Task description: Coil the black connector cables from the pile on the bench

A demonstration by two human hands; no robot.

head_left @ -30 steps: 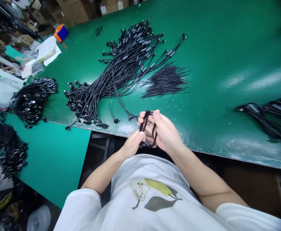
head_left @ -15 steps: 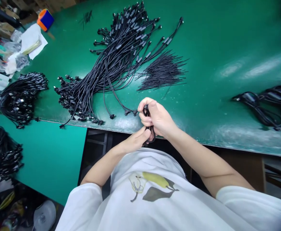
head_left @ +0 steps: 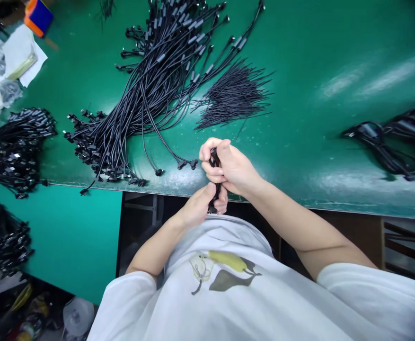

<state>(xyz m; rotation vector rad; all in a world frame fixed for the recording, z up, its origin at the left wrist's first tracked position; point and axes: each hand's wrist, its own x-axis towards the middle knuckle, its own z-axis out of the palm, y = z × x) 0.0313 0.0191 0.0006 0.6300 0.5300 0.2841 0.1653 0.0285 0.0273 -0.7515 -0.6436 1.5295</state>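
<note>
A coiled black cable (head_left: 215, 188) is gripped between my two hands at the table's front edge, close to my shirt. My left hand (head_left: 202, 202) pinches its lower part, where a connector end pokes out at the bottom. My right hand (head_left: 227, 163) is closed around the upper loop, fingers curled over it. Just beyond my hands lies a heap of thin black ties (head_left: 233, 94). To its left spreads a large pile of black cables (head_left: 146, 90) with small plugs at the ends; two plugs lie close to my right fingertips.
Bundled cables (head_left: 19, 147) sit at the table's left end, more (head_left: 3, 232) on a lower green surface (head_left: 75, 241). Coiled cables (head_left: 388, 147) lie at the right. An orange and blue object (head_left: 39, 18) and white papers (head_left: 21, 52) are at the far left of the green table (head_left: 310, 123).
My left hand has shifted slightly down the cable, and the bundle looks drawn narrower between my hands. The view has turned a little, moving the table items left and up.
</note>
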